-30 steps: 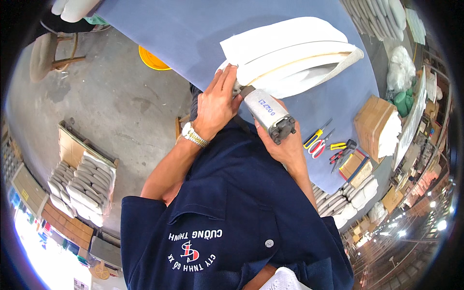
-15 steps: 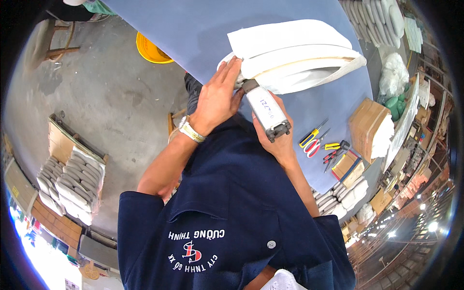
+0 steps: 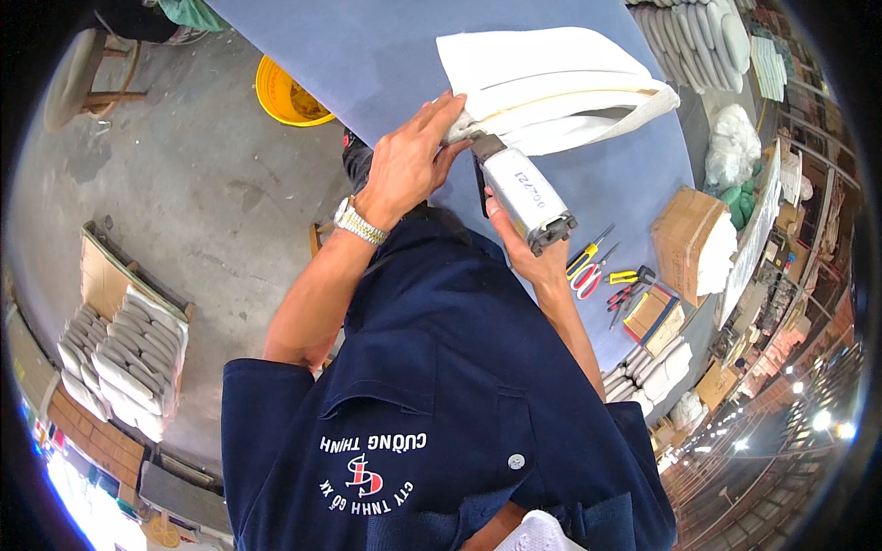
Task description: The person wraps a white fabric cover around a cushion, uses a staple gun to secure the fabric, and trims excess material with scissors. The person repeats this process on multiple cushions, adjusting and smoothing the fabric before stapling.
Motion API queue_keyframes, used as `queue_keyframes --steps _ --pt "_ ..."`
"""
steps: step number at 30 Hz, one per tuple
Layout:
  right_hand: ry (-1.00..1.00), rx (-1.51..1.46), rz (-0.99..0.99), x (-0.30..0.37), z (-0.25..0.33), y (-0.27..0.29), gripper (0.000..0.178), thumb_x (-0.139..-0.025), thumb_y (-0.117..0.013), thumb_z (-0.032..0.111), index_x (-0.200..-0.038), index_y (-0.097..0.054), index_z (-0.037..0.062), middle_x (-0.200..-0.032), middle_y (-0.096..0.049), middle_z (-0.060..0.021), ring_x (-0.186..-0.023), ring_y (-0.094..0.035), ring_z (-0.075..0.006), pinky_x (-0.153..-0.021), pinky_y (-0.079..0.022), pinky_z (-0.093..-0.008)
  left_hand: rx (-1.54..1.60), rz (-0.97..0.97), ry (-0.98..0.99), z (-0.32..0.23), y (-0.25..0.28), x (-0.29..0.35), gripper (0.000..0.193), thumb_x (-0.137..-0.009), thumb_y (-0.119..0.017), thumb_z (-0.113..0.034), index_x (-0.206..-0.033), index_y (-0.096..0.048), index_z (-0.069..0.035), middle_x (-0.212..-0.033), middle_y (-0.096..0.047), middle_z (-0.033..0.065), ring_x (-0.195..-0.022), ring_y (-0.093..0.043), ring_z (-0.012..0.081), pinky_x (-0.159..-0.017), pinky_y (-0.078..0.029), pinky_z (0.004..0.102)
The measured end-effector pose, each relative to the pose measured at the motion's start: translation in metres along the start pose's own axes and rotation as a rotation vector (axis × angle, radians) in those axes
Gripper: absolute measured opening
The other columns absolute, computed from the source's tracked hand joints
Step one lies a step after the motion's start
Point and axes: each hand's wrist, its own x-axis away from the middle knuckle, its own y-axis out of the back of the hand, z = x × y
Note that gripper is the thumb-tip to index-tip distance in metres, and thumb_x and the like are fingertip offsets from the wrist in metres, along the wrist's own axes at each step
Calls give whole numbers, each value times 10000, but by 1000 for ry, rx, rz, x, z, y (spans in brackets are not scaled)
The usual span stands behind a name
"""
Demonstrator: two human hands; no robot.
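A cushion-like piece covered in white fabric (image 3: 551, 64) lies on the blue-grey tabletop, its curved wooden edge showing between folds of cloth. My left hand (image 3: 409, 163) grips its near left corner, fingers on top and thumb underneath. In my right hand (image 3: 531, 257) is a silver staple gun (image 3: 525, 188) with a dark nose, held from below and behind. That nose sits against or very close to the piece's edge, just right of my left thumb; exact contact is hidden. The gun's body partly covers my right fingers.
On the table to the right lie a yellow-handled screwdriver (image 3: 581, 261), red-and-white scissors (image 3: 588, 280), several other hand tools and a small box (image 3: 654, 317). Farther right stands a cardboard box (image 3: 684, 241). A yellow bucket (image 3: 287, 95) is on the floor at left. Stacked pads (image 3: 138, 354) are lower left.
The staple gun has shifted right along the piece's edge, away from my left fingers, and its rear has swung right. My left hand keeps its grip at the corner. The whole view has shifted slightly.
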Motion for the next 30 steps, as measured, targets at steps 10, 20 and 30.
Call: queue_keyframes --steps 10,20,30 --pt "112 70 -9 -6 -7 -5 431 -820 -788 96 -1218 -656 -5 -1062 -746 -178 -948 -750 -315 -843 -576 -364 14 0 15 -7 -3 4 706 -815 -750 29 -1469 -571 -170 -1456 -604 165 -1109 -709 358 -852 -632 408" --pt "166 54 -27 -12 6 -7 399 -815 -764 49 -1189 -645 -22 -1042 -714 -144 -941 -728 -270 -835 -555 -339 118 -5 115 -7 -8 8 698 -786 -744 52 -1436 -612 -162 -1472 -583 194 -1336 -577 404 -1030 -564 442" --pt "79 110 49 7 -5 -7 389 -797 -750 77 -1164 -657 -13 -1036 -705 -155 -911 -715 -340 -811 -558 -349 106 28 138 -16 -13 29 791 -713 -742 135 -1437 -619 -158 -1524 -545 160 -1434 -476 403 -1099 -527 450"
